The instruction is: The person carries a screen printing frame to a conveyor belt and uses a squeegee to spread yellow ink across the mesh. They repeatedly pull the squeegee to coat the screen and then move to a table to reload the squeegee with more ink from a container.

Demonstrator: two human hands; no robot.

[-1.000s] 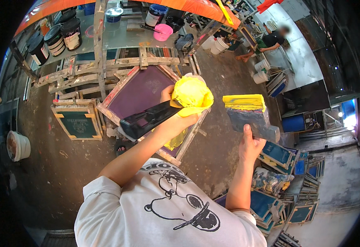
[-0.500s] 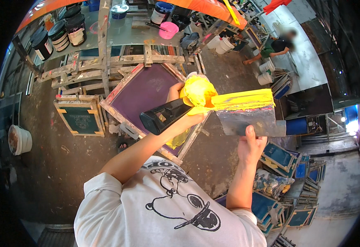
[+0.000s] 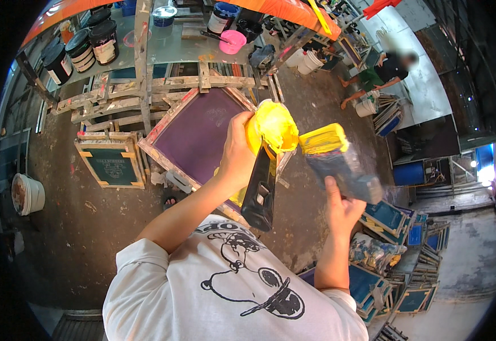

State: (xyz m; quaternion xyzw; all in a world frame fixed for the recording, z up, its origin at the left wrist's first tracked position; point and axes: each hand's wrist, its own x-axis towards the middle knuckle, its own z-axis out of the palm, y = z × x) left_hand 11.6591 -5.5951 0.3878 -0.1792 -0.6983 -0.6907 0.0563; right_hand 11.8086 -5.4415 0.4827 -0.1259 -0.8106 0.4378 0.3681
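Note:
My left hand (image 3: 238,150) is closed round a small tub (image 3: 253,136) heaped with thick yellow ink (image 3: 276,125). A black plastic handle (image 3: 262,193) slants down from the tub's mouth; its other end is hidden by the ink and tub. My right hand (image 3: 343,209) grips a grey squeegee (image 3: 341,167), thumb on its face. Yellow ink coats the squeegee's upper edge, whose left corner is close to the tub's rim. The squeegee is smeared by motion. Beyond my left hand leans a wooden screen frame (image 3: 188,133) with purple mesh, some yellow ink near its lower corner.
Dark ink tubs (image 3: 105,42) and a pink container (image 3: 232,42) stand on the far shelf (image 3: 174,51). A green screen (image 3: 110,165) leans at left, near a white bucket (image 3: 27,193). Stacked screens (image 3: 385,215) are at right. Another person (image 3: 391,69) bends at far right.
The squeegee has turned from broadside to a steep slant, its inked edge still by the tub. The black handle has swung from lower left to pointing down. The other person has shifted.

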